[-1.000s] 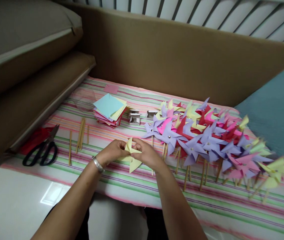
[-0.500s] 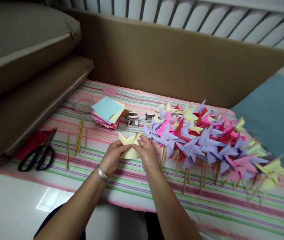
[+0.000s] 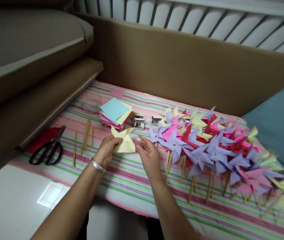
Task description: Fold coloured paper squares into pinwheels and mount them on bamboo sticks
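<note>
My left hand pinches a pale yellow paper pinwheel at its left side, the thumb lying on top. The pinwheel's corners are folded in toward the middle, and it has no stick. My right hand is just off its right edge, fingers loosely curled and apart, with nothing visible in them. Just beyond the pinwheel is a stack of coloured paper squares, light blue on top. Beside the stack stand two small open boxes, one nearer and one farther right.
Finished pinwheels on sticks in several colours cover the right side of the striped cloth. At left lie black-handled scissors, a red bag and thin wooden sticks. A brown panel stands behind; cushions are stacked left.
My right hand has come off the yellow paper and moved slightly right. The pinwheel, in my left hand, now shows its folded face. The whole view has shifted.
</note>
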`<state>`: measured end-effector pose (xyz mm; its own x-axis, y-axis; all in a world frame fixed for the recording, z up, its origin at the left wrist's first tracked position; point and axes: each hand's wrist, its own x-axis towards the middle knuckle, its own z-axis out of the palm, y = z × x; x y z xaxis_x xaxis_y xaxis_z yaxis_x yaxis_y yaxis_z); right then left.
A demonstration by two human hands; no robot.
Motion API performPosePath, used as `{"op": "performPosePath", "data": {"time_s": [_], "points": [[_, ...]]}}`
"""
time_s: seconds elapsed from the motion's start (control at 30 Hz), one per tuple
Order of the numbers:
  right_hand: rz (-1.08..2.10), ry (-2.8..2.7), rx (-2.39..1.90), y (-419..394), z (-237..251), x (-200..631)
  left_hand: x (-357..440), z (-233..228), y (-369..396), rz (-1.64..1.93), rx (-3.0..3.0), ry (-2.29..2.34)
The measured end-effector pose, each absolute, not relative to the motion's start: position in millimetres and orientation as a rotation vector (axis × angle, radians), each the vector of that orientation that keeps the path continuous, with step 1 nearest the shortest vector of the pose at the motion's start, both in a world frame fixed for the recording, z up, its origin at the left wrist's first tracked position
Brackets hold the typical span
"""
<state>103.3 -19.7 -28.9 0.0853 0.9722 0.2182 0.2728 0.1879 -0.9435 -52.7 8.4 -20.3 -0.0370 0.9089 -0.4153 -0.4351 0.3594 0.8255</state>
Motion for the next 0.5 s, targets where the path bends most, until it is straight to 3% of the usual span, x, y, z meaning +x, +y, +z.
{"op": "performPosePath", "data": {"time_s": [0.17,0.5], "points": [[0.356,-1.914,-1.190,-28.6,-25.3,96.7,-66.4,-15.3,10.0,1.181,0.512,1.113],[0.199,-1.952,-1.227,-28.8,-30.9,91.0,-66.9,-19.7,9.5,1.159,0.532,1.090]]}}
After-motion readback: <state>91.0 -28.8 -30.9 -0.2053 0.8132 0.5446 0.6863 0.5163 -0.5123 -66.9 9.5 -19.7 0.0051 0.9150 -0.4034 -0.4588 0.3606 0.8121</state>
